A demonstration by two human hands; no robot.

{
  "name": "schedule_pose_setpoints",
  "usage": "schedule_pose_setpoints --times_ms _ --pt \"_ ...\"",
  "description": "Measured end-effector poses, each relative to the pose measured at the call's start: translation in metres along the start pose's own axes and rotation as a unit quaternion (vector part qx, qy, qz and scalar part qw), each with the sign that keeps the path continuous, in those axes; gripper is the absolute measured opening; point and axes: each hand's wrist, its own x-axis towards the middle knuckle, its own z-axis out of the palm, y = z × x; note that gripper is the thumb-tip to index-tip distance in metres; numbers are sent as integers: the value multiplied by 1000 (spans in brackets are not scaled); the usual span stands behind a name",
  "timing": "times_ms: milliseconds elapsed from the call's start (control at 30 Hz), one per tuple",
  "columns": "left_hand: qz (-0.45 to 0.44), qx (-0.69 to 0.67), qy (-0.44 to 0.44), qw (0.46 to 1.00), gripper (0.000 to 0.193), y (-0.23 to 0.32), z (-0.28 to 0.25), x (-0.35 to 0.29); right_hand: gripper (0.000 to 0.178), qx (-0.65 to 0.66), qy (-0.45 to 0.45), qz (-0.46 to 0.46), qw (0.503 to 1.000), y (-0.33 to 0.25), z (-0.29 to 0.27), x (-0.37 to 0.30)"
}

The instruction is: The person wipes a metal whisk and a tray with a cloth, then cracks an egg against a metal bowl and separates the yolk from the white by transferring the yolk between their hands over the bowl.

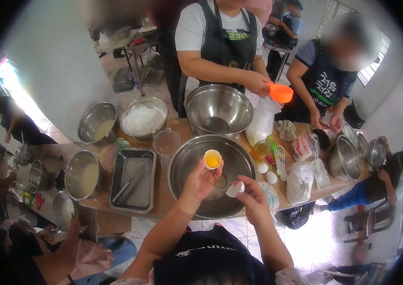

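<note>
My left hand is closed around an eggshell half with a yellow yolk in it, held upright over a wide steel bowl. A little to the right and nearer me, my right hand pinches the other eggshell half, a broken white piece, above the bowl's right side. Some clear liquid seems to lie on the bowl's bottom, partly hidden by my hands. Two whole white eggs rest on the table just right of the bowl.
A baking pan with a whisk stands left of the bowl, beside a clear cup. Behind is an empty steel bowl; a co-worker there holds an orange scoop over a plastic bag. Bagged ingredients crowd the right.
</note>
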Motion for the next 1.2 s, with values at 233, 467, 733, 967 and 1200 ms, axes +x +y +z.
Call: schedule_pose_setpoints --times_ms 233,467,733,967,1200 --pt "6 -10 -8 1000 47 -1 4 4 35 163 55 181 968 14 -12 26" --pt "6 -11 -7 1000 46 -2 -1 0 37 137 79 157 975 24 -13 22" --pt "2 -2 0 1000 48 -4 -1 3 37 146 84 136 976 15 -15 20" --pt "10 1 -14 1000 46 -2 5 1 39 169 83 97 977 -1 -20 12" --pt "-77 -70 24 994 44 5 5 -6 64 176 -287 184 923 -65 79 4"
